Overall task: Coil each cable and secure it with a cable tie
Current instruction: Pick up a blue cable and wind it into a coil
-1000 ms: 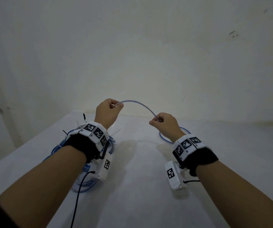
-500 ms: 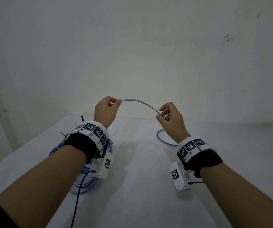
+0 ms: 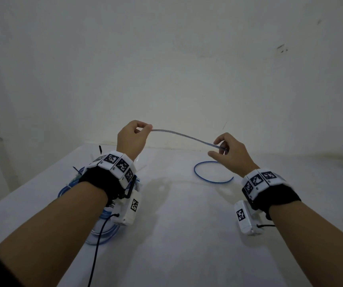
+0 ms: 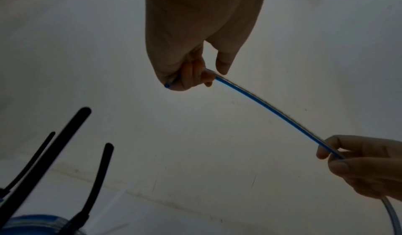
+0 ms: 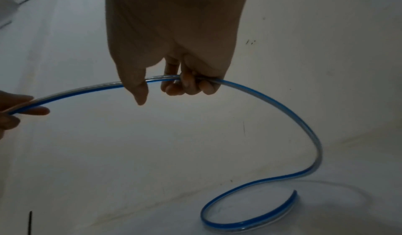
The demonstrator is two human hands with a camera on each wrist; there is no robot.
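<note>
Bare off-white walls [image 3: 166, 69], scuffed in spots, meet a white surface [image 3: 187, 235] along a stained seam. At the left of that surface, partly hidden under the left forearm, lies a bundle of coiled blue cables [image 3: 100, 233] with black cable ties [image 4: 65, 144] standing up from it; the wrist units block most of the bundle from the head view. Both hands are raised above the surface, well apart. Left hand [image 3: 132, 139] pinches the cable [image 3: 187, 137] close to its end between thumb and forefinger, a short blue tip showing past the curled fingers in the left wrist view. Right hand [image 3: 231, 154] has its fingers loosely curled round the same cable farther along. Between the two the cable spans in a shallow bow; beyond the right hand it drops and rests as a single open loop on the surface.
</note>
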